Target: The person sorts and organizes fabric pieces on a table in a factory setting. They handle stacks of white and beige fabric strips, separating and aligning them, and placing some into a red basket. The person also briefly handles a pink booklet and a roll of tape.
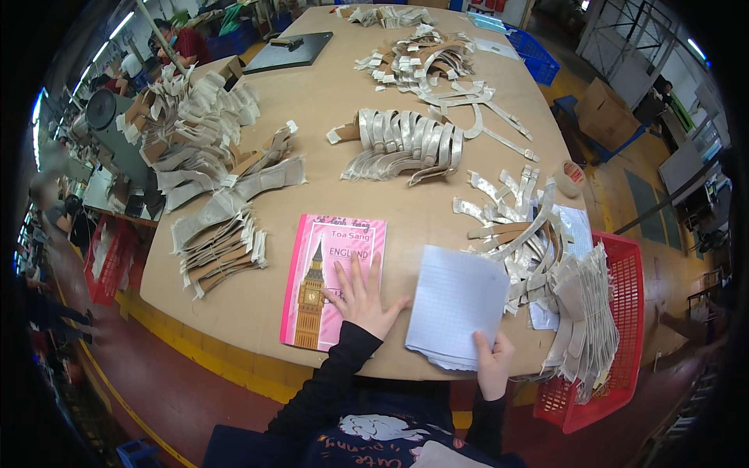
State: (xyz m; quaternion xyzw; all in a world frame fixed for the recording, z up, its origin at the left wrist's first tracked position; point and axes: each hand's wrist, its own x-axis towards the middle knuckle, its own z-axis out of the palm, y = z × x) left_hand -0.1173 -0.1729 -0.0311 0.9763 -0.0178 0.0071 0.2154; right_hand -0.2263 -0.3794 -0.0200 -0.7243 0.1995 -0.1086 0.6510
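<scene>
A pink notebook with a clock tower on its cover lies flat near the front of the table. My left hand rests on it palm down, fingers spread, the thumb reaching past its right edge. Just right of it is a stack of loose squared paper sheets, its bottom edge uneven. My right hand pinches the lower right edge of the sheets, thumb on top; the fingers underneath are hidden. Silver sandal straps are heaped beyond the sheets' right edge, partly over other papers.
Bundled straps stand in a row mid-table; more piles lie left and at the back. A tape roll sits by the right edge. A red basket holds straps. A black board lies far left.
</scene>
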